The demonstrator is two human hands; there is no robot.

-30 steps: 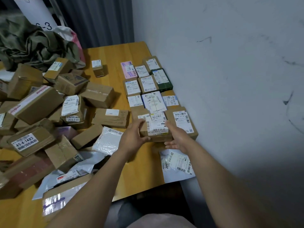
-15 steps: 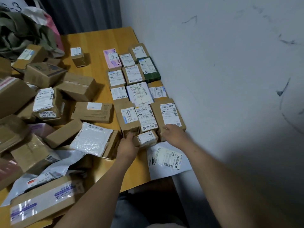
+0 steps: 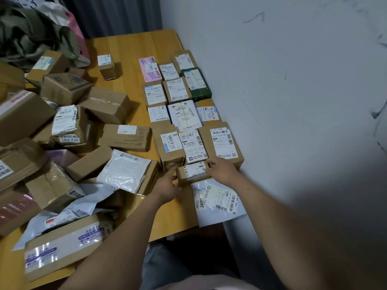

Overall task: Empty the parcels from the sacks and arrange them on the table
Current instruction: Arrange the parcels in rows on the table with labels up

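While both arms reach across the wooden table point(image 3: 134, 49), a small brown parcel point(image 3: 193, 171) sits flat on the wood between the two hands, at the near end of the tidy grid of labelled parcels point(image 3: 182, 114) along the white wall point(image 3: 282, 91). Left hand point(image 3: 166, 185), fingers loosely spread, fingertips touching the parcel's left end and the box beside it. Right hand point(image 3: 222, 169), open too, fingers resting on the parcel's right top edge, not clamped around it. Just nearer the person, a white mailer bag point(image 3: 217, 203) lies flat, hanging over the table edge. Off to the left, a jumbled heap of cardboard boxes point(image 3: 62, 122) and a white bubble mailer point(image 3: 123, 170) on top.
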